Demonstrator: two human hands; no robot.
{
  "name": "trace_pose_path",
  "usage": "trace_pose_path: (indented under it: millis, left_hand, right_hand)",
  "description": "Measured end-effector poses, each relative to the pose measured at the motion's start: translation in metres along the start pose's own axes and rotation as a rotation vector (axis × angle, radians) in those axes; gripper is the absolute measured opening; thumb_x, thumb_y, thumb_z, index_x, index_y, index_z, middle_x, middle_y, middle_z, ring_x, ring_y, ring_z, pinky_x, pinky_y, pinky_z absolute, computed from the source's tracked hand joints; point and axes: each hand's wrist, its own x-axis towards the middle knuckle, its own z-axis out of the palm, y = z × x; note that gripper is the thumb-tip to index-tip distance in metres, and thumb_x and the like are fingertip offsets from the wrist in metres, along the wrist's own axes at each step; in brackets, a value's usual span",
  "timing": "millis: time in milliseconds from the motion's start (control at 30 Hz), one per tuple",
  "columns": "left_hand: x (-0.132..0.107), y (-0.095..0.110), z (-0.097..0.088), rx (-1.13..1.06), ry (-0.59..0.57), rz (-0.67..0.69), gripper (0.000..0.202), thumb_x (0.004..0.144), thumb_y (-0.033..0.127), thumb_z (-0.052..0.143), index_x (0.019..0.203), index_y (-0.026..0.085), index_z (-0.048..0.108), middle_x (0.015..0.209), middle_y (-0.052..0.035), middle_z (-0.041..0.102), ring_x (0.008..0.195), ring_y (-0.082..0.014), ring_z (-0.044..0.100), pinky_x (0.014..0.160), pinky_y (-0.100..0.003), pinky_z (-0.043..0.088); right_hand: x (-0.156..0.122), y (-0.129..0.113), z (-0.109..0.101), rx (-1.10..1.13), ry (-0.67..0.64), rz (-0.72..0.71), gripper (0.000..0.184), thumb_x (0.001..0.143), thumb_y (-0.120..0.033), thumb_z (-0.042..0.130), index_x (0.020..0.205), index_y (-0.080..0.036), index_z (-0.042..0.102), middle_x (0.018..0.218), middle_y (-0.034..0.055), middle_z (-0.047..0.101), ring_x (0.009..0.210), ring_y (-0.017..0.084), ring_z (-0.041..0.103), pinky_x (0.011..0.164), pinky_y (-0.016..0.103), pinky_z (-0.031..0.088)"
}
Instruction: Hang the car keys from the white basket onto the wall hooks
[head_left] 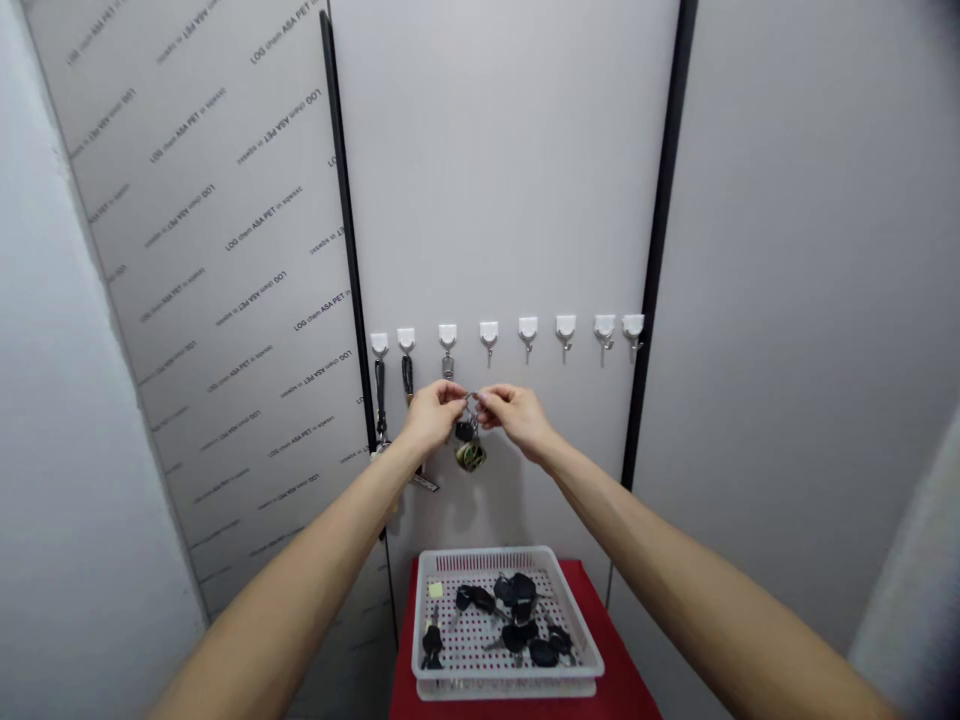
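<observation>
Between my two hands, just below the row of wall hooks, hangs a bunch of keys (470,456) on a metal ring, with a dark key head and a round gold-green fob. My left hand (433,413) pinches the ring from the left with thumb and finger. From the right, my right hand (517,415) pinches the same ring. The third hook (448,336) carries a metal clasp (448,367), partly hidden behind my left hand. Key sets on black straps (380,395) hang from the two leftmost hooks. The fourth hook (489,332) is bare, slightly above the ring.
Several more bare white hooks (565,328) run rightward along the grey panel. Below, a white perforated basket (487,560) with several black-headed keys (517,635) stands on a red surface (611,660). Black vertical strips (660,200) edge the panel.
</observation>
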Motion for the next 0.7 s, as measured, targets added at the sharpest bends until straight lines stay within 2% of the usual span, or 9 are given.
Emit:
trace_pose_path:
  millis: [133,300,500,600,700]
  left_hand:
    - [0.014,0.004,0.002,0.118,-0.004,0.05,0.014,0.057,0.011,0.047,0.07,0.012,0.051,0.063,0.0006,0.053,0.056,-0.0062,0.045,0.06,-0.021,0.037]
    - [0.017,0.011,0.012,0.312,-0.043,0.116,0.019,0.06,0.012,0.046,0.077,0.013,0.053,0.077,-0.0025,0.056,0.065,-0.009,0.048,0.064,-0.023,0.037]
    - [0.018,0.015,0.021,0.458,-0.022,0.126,0.019,0.06,0.012,0.046,0.076,0.014,0.054,0.077,-0.0019,0.057,0.065,-0.01,0.048,0.066,-0.024,0.037]
    - [0.011,0.009,0.021,0.492,-0.04,0.099,0.019,0.06,0.013,0.045,0.077,0.014,0.054,0.077,-0.0021,0.057,0.064,-0.0101,0.048,0.066,-0.024,0.037]
    - [-0.007,-0.008,0.02,0.494,-0.087,0.07,0.021,0.06,0.014,0.044,0.079,0.015,0.053,0.077,-0.0018,0.057,0.062,-0.0093,0.048,0.063,-0.022,0.038]
  right_hand:
    - [0.022,-0.014,-0.003,0.137,0.161,-0.043,0.005,0.062,-0.018,0.048,0.06,-0.013,0.048,0.047,-0.0045,0.048,0.039,0.003,0.047,0.039,0.015,0.041]
    - [0.041,-0.017,-0.013,0.134,0.239,-0.106,0.005,0.063,-0.018,0.048,0.06,-0.013,0.047,0.047,-0.0044,0.048,0.039,0.004,0.048,0.039,0.016,0.042]
    - [0.055,-0.011,-0.014,0.039,0.28,-0.042,0.007,0.063,-0.016,0.046,0.056,-0.013,0.046,0.043,-0.0038,0.047,0.038,0.006,0.047,0.039,0.018,0.042]
    - [0.053,-0.004,-0.015,-0.034,0.275,-0.021,0.006,0.062,-0.016,0.045,0.058,-0.013,0.047,0.044,-0.0034,0.048,0.039,0.007,0.048,0.041,0.02,0.042]
    - [0.04,0.011,-0.023,-0.147,0.326,-0.063,0.012,0.062,-0.019,0.043,0.069,-0.014,0.051,0.054,-0.0017,0.052,0.045,0.007,0.05,0.048,0.022,0.043]
